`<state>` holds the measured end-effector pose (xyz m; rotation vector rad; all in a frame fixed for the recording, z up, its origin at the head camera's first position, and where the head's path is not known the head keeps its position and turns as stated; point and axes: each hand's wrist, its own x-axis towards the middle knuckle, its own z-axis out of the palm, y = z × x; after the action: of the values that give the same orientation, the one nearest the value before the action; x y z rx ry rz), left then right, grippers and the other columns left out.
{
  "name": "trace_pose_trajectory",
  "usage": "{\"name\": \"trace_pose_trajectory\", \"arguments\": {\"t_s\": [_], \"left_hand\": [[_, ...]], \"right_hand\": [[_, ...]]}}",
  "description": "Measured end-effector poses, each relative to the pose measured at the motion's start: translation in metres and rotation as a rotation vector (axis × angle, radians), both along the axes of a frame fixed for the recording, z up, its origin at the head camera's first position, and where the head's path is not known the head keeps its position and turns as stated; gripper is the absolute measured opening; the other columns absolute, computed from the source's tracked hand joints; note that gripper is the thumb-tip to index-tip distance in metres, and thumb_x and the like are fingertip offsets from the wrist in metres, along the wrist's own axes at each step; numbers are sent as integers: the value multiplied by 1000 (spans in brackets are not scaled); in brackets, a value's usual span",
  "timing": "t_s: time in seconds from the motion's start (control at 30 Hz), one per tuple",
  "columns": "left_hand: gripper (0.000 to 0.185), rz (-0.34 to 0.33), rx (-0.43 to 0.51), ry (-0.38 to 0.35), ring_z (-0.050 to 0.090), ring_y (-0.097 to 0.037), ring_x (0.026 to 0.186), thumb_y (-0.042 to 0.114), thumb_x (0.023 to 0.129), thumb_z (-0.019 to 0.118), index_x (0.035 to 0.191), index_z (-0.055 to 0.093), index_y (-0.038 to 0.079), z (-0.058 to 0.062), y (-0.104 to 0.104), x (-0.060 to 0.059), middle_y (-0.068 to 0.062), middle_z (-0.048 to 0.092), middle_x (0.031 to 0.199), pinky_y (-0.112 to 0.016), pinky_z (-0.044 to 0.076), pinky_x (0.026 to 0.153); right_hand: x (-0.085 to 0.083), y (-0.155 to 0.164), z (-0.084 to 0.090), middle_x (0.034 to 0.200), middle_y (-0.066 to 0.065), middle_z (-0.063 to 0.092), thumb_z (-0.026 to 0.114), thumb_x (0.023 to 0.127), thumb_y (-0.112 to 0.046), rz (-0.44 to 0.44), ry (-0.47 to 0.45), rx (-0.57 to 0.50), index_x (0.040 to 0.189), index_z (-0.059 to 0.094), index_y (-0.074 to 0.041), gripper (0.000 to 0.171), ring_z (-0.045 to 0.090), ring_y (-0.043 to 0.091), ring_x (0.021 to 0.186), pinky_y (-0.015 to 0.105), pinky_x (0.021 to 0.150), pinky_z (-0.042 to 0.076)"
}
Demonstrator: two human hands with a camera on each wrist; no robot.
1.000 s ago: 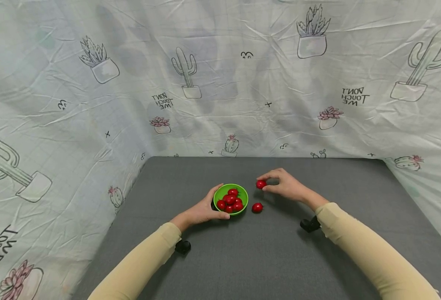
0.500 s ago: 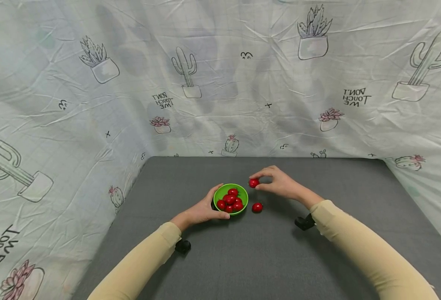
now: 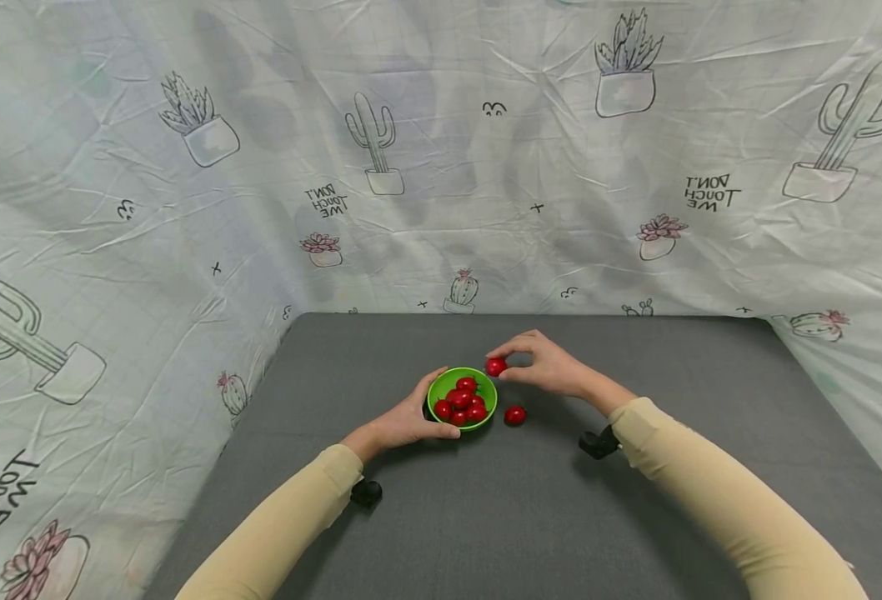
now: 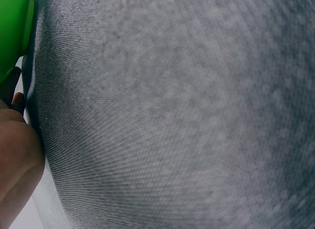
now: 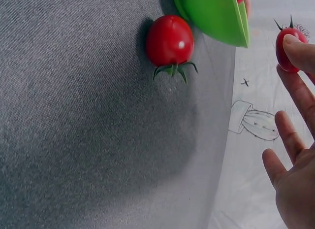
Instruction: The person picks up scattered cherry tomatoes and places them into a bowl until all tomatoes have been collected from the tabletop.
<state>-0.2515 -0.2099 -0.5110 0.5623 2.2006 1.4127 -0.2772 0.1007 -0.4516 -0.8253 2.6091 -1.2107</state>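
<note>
A bright green bowl [image 3: 491, 385] holding several red cherry tomatoes [image 3: 459, 400] stands near the middle of the table. My left hand [image 3: 409, 418] grips it from the left, thumb at the near side and fingers round the far side. In the left wrist view only a bit of the bowl [image 4: 12, 32] shows beside the hand. My right hand [image 3: 549, 365] pinches a cherry tomato [image 5: 290, 48] between thumb and finger, its other fingers spread. That tomato overlaps the bowl's right rim in the head view. Another tomato [image 5: 170, 42] with green sepals lies on the table just right of the bowl.
The dark grey cloth-covered table [image 3: 486, 517] reaches back to a white curtain [image 3: 441, 167] printed with cacti and succulents, which also hangs along both sides. A black wrist camera [image 3: 367, 494] sits under the left sleeve, another [image 3: 598, 442] under the right.
My right hand has moved left with the pinched tomato, from right of the bowl to its rim. The left hand, bowl and loose tomato have stayed in place.
</note>
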Motion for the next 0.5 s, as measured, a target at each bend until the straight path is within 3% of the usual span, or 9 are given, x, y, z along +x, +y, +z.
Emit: {"name": "trace_pose_trajectory", "arguments": {"t_s": [0.5], "left_hand": [[107,4,-16,-12,28,-24,148,35,87,84,165,11,27,0,0,0,-2,24,164,-56,24,118]], "right_hand": [[0,-13,-3,124,-8,67,77,95,-28,8,-22,-3,126,75,-25,31,39,27,131,62,105,36]]}}
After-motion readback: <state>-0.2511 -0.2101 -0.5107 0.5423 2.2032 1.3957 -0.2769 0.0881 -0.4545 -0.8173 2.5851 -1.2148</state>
